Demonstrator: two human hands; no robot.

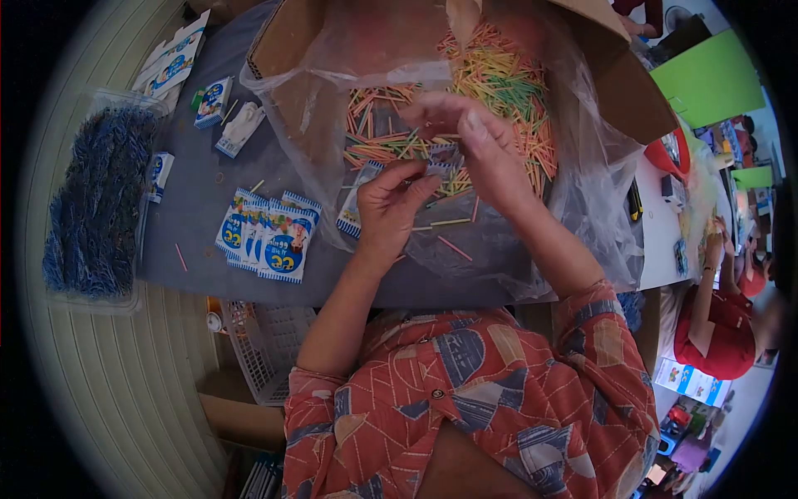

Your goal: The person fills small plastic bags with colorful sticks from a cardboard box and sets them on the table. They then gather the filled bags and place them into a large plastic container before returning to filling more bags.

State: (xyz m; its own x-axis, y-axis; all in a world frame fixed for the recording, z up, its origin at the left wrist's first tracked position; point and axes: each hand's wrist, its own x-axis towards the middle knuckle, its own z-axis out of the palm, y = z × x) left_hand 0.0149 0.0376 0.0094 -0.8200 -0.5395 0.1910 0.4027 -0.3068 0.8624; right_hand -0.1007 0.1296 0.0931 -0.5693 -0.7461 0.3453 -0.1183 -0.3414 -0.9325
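Note:
My left hand [391, 204] pinches the edge of a small clear and blue packet [443, 155] above the plastic-lined box. Just to the right, my right hand [478, 137] is raised over the same packet with fingers curled; whether it grips anything is hidden. Behind and beneath the hands lie many thin coloured sticks [507, 83], pink, yellow and green. Another blue-edged packet [356, 200] lies beside my left hand. Several blue-and-white packets [270, 235] are piled on the grey table [199, 270] at the left.
A tray of dark blue twist ties [100, 200] stands far left. Small boxes [214, 102] lie at the upper left. Cardboard flaps [615, 83] and clear plastic [582, 200] border the sticks. A co-worker in red [719, 333] is at the right.

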